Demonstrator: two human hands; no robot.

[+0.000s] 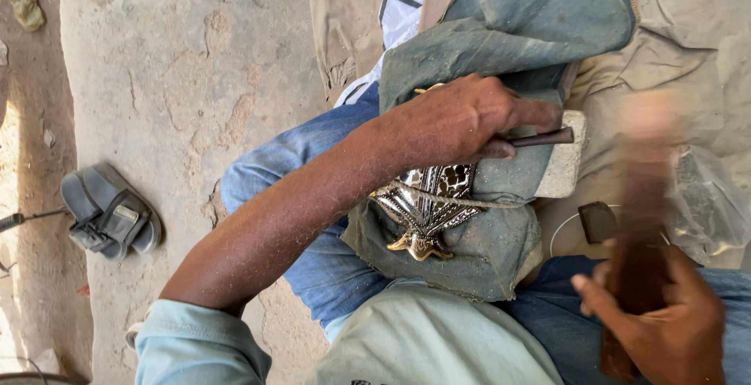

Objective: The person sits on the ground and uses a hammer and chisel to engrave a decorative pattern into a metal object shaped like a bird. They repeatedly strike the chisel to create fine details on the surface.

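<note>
Head view: left hand [458, 123] closed on dark chisel [541, 138], tip over stone block [565, 154] on lap – right hand [673, 318] grips blurred wooden mallet [645, 197], raised at right. Embossed metal piece [426, 205] mostly patterned, tied by cord on grey cloth [501, 33] – finishing seems left

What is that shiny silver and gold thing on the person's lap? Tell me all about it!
The shiny ornament looks like metal, silver with dark engraved lines and a golden flared tip pointing toward the person's body. It lies on a grey-green cloth over the lap, partly wrapped by it. A thin cord crosses it. The left hand covers its upper part while holding a dark thin tool, so its whole shape is hidden.
</note>
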